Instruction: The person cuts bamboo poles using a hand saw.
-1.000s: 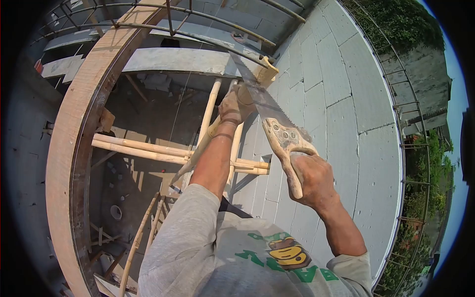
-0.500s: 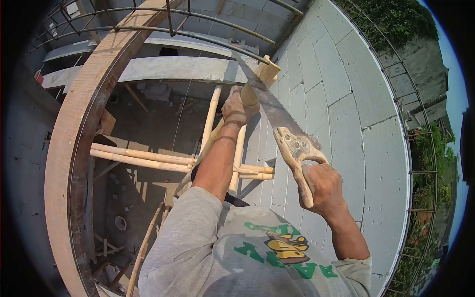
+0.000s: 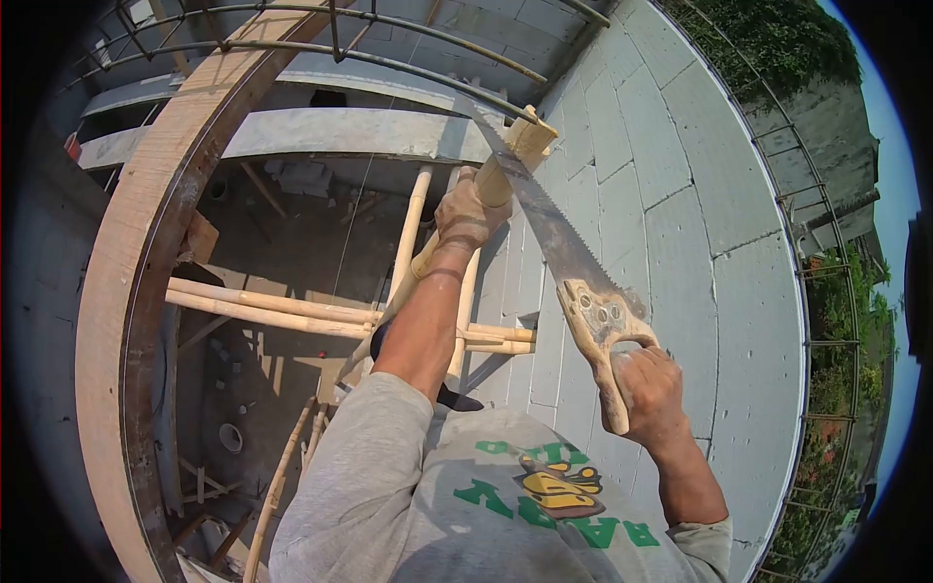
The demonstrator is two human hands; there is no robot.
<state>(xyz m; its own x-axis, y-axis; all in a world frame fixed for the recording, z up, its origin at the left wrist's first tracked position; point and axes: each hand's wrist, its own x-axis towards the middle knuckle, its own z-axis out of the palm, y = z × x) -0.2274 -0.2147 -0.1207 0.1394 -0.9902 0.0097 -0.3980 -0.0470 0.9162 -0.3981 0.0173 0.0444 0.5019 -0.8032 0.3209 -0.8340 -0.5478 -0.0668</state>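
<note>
My right hand (image 3: 649, 394) is closed round the worn wooden handle of a hand saw (image 3: 559, 233). The saw's long toothed blade slants up and left and lies against a thick bamboo pole (image 3: 498, 180) near its upper end. Just below the blade, my left hand (image 3: 466, 216) grips that pole, fingers wrapped round it. The pole runs down and left, partly hidden behind my left forearm. Thinner bamboo poles (image 3: 411, 228) stand beside it, and horizontal ones (image 3: 272, 306) cross behind.
A pale block wall (image 3: 671, 223) rises on the right, with a rebar frame (image 3: 821, 291) outside it. On the left runs a long wooden beam (image 3: 112, 291). Steel bars (image 3: 408, 70) cross the top. Far below lie a floor with debris and a white bucket (image 3: 230, 438).
My right hand and the saw have moved down and to the right, drawing the blade across the pole. My left hand keeps its hold, with only a slight shift in view.
</note>
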